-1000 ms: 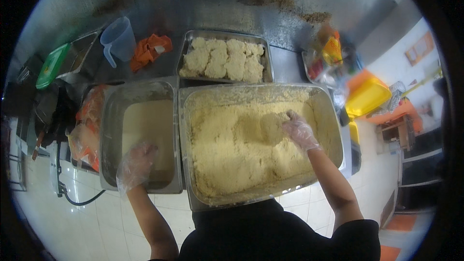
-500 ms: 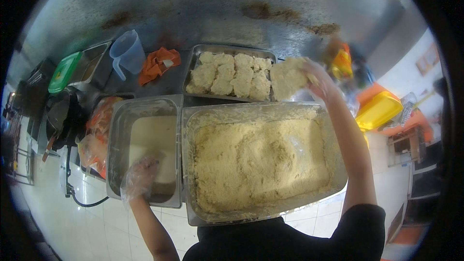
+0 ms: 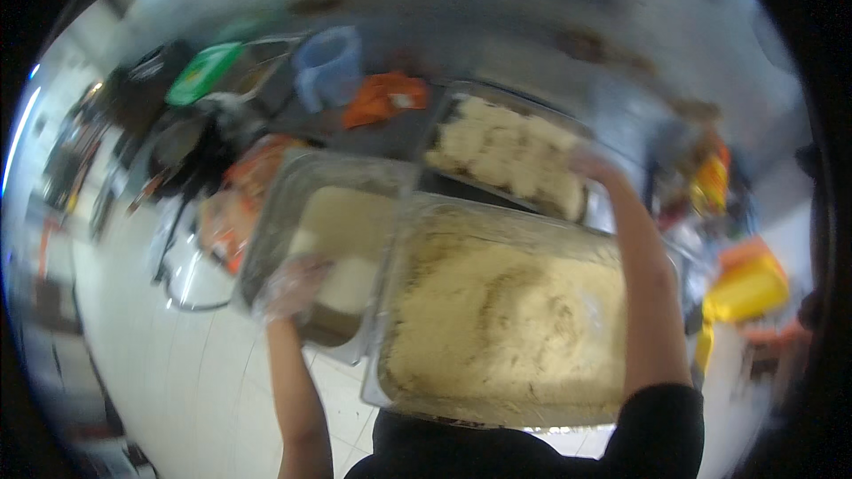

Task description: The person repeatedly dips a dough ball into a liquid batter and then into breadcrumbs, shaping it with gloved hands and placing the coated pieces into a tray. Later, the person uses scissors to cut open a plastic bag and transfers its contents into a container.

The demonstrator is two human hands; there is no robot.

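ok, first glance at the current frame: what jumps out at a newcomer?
Probably the big metal pan of pale-yellow crumbs in front of the person. Next, the hands: the gloved left hand at the liquid-holding tub on the left, the blurred right hand at the right end of the tray of lumpy pieces behind. The bright yellow container stands out far right.

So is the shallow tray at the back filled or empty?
Filled: pale pieces, blurred here, cover most of the tray.
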